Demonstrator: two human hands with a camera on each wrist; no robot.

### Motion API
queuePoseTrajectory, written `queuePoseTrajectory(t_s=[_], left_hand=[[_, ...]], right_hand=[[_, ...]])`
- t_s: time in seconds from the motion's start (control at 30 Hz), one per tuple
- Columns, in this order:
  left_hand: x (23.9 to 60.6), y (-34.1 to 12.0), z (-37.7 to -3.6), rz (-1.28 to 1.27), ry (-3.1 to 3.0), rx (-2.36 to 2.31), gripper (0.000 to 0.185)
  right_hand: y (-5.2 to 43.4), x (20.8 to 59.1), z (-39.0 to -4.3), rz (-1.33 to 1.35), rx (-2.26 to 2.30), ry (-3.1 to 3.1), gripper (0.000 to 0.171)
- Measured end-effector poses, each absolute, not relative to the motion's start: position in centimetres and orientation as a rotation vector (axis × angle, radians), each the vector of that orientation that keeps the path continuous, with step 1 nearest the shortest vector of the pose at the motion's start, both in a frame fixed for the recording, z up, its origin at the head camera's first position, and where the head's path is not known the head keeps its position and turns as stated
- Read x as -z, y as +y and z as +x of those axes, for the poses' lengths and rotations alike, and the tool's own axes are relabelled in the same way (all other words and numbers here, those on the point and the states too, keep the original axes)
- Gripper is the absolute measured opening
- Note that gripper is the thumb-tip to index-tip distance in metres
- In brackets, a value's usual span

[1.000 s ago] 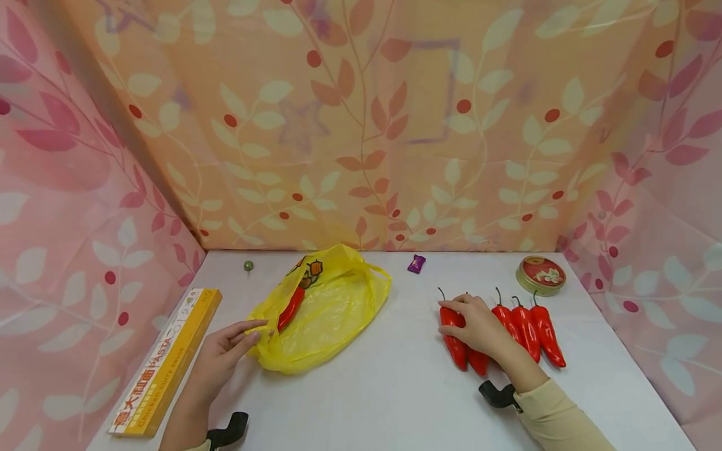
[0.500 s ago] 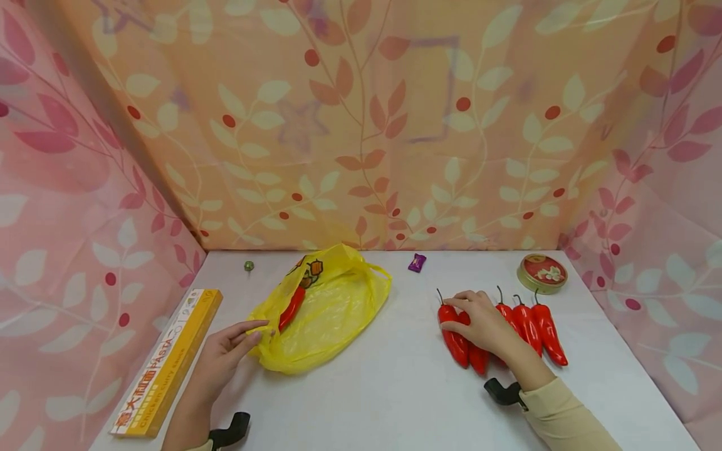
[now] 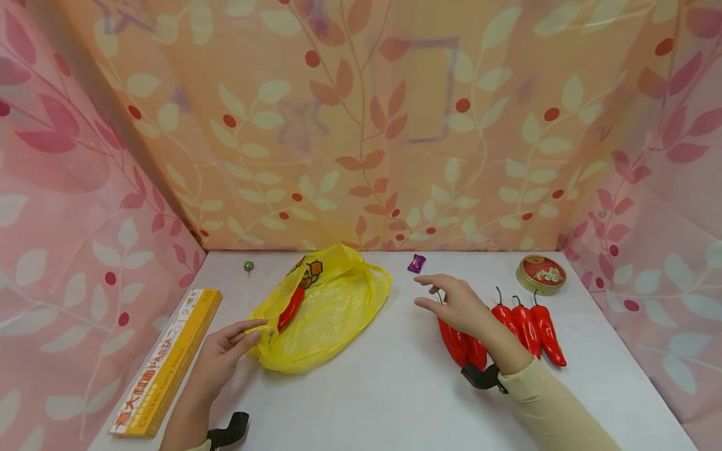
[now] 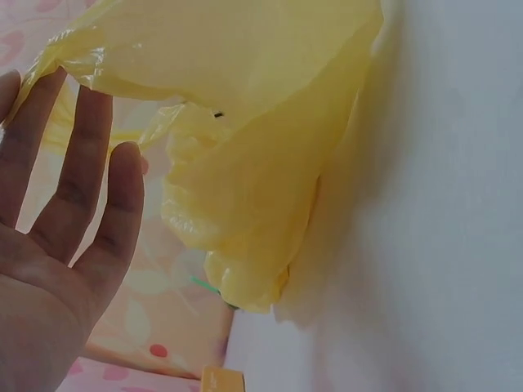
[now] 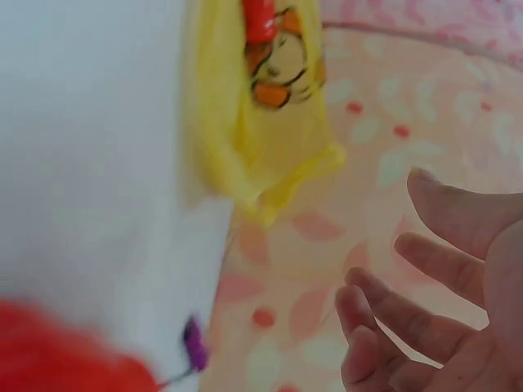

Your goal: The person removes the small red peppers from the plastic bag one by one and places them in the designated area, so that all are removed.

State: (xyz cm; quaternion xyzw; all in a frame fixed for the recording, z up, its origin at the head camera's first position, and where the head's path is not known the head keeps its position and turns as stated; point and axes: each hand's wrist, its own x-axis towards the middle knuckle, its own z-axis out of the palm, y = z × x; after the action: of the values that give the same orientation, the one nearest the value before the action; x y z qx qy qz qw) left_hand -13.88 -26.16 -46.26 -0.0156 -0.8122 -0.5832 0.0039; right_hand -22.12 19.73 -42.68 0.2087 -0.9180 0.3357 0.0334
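A yellow plastic bag lies open on the white table, with one red chili pepper inside near its printed side. My left hand rests at the bag's near-left edge, fingers straight and touching the plastic. Several red chili peppers lie side by side at the right. My right hand hovers above the leftmost peppers, fingers spread and relaxed, holding nothing. In the right wrist view the empty right hand faces the bag and its pepper.
A long yellow pasta box lies along the left edge. A round red tin stands at the back right. A purple candy and a small green ball lie near the back. Patterned cloth walls enclose three sides.
My right hand has lifted off the leftmost peppers and moved left and up, empty. The left hand and bag have stayed where they were.
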Motion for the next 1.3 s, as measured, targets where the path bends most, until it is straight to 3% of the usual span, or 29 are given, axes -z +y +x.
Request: queuePoseTrajectory(t_s=[0.37,0.97,1.3], left_hand=[[46.5,-26.3,-13.9,-0.034,-2.517,1.831,0.040],[46.4,-26.0,-13.8,-0.069,-2.471,1.871,0.037],[46.2,-26.1,-13.7,-0.046,-2.481,1.849,0.035]], right_hand=[[11.8,40.4,-25.4,0.875,-1.269,-2.760,0.043],[-0.9,44.4,-30.1,1.068,-1.517,-2.910,0.040],[-3.7,47.4,-31.4,0.716,-1.571,-3.010,0.030]])
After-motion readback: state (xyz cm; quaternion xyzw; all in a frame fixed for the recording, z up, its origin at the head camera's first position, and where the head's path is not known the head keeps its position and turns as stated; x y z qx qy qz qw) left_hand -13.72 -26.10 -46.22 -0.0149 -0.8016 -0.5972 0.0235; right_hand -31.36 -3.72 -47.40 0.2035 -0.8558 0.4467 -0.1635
